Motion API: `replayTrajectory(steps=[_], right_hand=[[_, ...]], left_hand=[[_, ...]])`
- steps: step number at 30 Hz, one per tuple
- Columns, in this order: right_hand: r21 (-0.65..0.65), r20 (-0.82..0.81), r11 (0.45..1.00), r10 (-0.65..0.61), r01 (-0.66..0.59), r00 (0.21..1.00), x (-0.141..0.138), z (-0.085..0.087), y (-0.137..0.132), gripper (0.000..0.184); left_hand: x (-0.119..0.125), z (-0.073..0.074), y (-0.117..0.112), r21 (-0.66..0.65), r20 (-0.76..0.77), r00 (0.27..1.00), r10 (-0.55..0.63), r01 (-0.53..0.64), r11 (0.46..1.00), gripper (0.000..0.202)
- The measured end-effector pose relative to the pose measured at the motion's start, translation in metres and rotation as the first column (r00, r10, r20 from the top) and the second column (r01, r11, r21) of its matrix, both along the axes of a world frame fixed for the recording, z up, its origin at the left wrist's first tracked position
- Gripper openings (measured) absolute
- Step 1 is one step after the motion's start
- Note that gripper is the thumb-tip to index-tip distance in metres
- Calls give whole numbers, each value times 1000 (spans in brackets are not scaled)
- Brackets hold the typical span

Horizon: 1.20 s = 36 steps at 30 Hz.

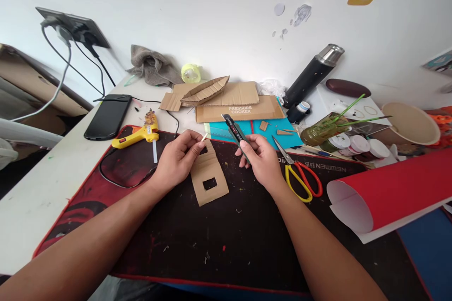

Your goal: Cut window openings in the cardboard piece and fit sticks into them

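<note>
Between the thumb and forefinger of my left hand (181, 155) is a small pale stick (205, 137), its exact kind too small to make out. My left hand is closed and sits over the upper left edge of a cardboard strip (215, 162). The strip lies on the dark mat (169, 244) and has a rectangular hole near its lower end; another hole higher up is partly hidden by my fingers. My right hand (259, 157) is wrapped round a black box cutter (235, 131), whose tip points up and left, apart from the cardboard.
A yellow glue gun (137, 137) and a phone (108, 117) lie to the left. Scissors (300, 174) rest right of my right hand, near a red paper roll (395, 193). Behind are cardboard pieces (243, 109), a leaning black flask (310, 77) and a jar with brushes (319, 130).
</note>
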State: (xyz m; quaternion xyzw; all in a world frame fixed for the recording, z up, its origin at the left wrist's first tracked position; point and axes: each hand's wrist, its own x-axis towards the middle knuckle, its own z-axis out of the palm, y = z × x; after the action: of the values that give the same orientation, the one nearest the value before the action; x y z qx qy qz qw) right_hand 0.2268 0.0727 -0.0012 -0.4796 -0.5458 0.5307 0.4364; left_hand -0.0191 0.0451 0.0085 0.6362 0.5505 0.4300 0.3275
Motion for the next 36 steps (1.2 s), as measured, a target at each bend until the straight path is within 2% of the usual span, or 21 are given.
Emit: replayTrajectory(steps=[13, 19, 22, 26, 33, 36], right_hand=[[-19, -68, 1000, 6, -7, 998, 2, 3, 3, 45], [-26, -114, 1000, -14, 11, 993, 4, 2, 4, 44], [-32, -135, 999, -38, 34, 990, 4, 1, 5, 45], [-38, -138, 998, -45, 40, 989, 4, 0, 5, 45], [-44, -145, 998, -41, 35, 989, 4, 1, 5, 44], [-49, -143, 998, -36, 29, 989, 4, 1, 5, 45]], left_hand=[[2, -2, -4, 30, -49, 998, 28, -27, 999, 35], [4, -4, -1, 54, -22, 997, 77, -76, 996, 25], [4, -4, 0, 63, 13, 998, 57, -58, 996, 22], [5, -1, 0, 76, 10, 1000, 5, -6, 997, 31], [4, 1, -1, 25, 40, 999, -9, 8, 1000, 39], [3, -1, 0, 2, 105, 994, -14, 14, 1000, 36]])
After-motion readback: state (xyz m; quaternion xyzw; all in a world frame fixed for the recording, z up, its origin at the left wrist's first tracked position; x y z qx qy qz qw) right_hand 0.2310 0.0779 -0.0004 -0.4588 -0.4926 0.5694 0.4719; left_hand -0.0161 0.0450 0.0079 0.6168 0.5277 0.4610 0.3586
